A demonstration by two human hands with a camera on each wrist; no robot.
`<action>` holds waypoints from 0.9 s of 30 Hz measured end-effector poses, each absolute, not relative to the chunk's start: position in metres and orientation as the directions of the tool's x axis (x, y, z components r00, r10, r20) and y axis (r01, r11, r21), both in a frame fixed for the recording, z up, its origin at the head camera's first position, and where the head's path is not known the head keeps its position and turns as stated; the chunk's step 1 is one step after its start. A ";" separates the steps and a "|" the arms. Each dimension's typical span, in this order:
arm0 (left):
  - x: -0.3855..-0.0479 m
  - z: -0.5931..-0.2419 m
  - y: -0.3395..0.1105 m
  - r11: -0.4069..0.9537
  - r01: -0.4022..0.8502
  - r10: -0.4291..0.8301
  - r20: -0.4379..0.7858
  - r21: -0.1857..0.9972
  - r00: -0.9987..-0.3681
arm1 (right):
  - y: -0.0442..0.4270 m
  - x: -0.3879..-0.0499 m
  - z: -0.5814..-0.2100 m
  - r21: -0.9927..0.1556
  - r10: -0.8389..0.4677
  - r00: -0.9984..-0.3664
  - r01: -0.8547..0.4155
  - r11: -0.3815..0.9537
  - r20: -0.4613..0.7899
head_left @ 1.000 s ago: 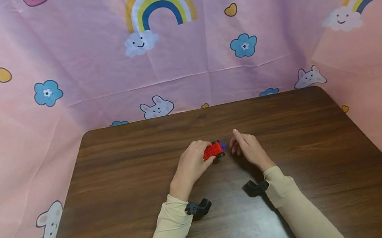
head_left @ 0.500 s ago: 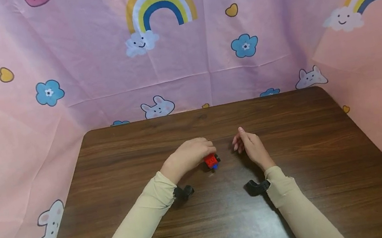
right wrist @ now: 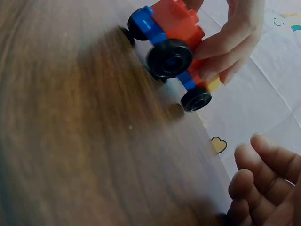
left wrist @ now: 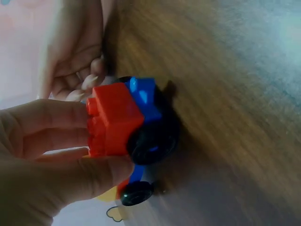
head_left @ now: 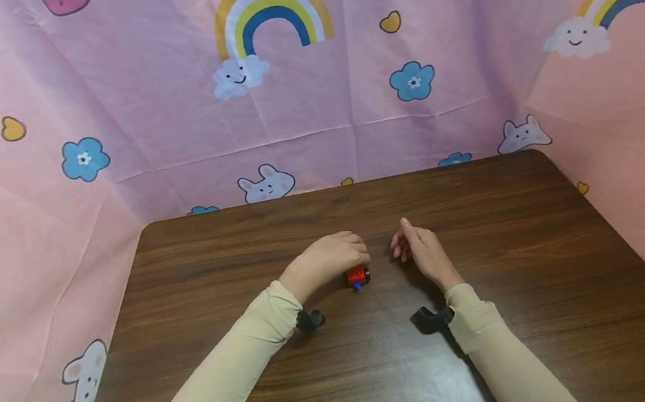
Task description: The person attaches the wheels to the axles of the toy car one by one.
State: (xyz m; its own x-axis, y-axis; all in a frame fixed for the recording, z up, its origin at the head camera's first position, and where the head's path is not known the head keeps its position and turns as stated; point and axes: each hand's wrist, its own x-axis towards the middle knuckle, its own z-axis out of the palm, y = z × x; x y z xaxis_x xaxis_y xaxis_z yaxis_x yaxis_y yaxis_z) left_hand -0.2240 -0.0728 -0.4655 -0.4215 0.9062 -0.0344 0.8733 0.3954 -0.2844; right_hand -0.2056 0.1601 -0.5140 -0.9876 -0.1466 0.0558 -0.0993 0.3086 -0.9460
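A toy car [head_left: 359, 276] built of blocks is near the middle of the table. Red studded blocks [left wrist: 120, 110] sit on its blue base, which carries black wheels [right wrist: 170, 59], and a bit of yellow shows at its far end. My left hand [head_left: 326, 261] grips the car from above, with the thumb on one side and fingers on the other; it covers much of the body in the head view. To the right, apart from the car, my right hand [head_left: 427, 255] holds nothing, its fingers [right wrist: 263, 165] loosely bent.
The brown wooden table [head_left: 488, 218] has a printed cloth [head_left: 308, 106] hanging behind it and along both sides. Black wrist cameras [head_left: 432, 318] stick out from both sleeves, low over the tabletop.
My left hand has turned the car, so its blue-tipped end, which pointed right, now points toward the near edge. The left forearm has swung out to the left. My right hand has hardly moved.
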 end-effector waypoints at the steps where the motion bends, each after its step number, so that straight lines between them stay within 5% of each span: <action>1: -0.224 -0.467 -0.072 0.400 0.871 0.903 -0.042 -0.287 -0.428 | 0.160 -0.206 -0.514 -0.947 -0.149 -0.987 -0.099 0.307 0.055; 12: -0.225 -0.473 -0.072 0.436 0.845 0.882 -0.042 -0.311 -0.470 | 0.158 -0.207 -0.515 -0.937 -0.159 -0.986 -0.106 0.333 0.055; 22: -0.224 -0.475 -0.076 0.429 0.855 0.896 0.017 -0.291 -0.444 | 0.161 -0.215 -0.529 -0.929 -0.148 -0.989 -0.082 0.360 0.030; 27: -0.225 -0.472 -0.083 0.487 0.859 0.871 0.018 -0.162 -0.490 | 0.166 -0.227 -0.556 -0.924 -0.134 -0.989 -0.105 0.369 0.059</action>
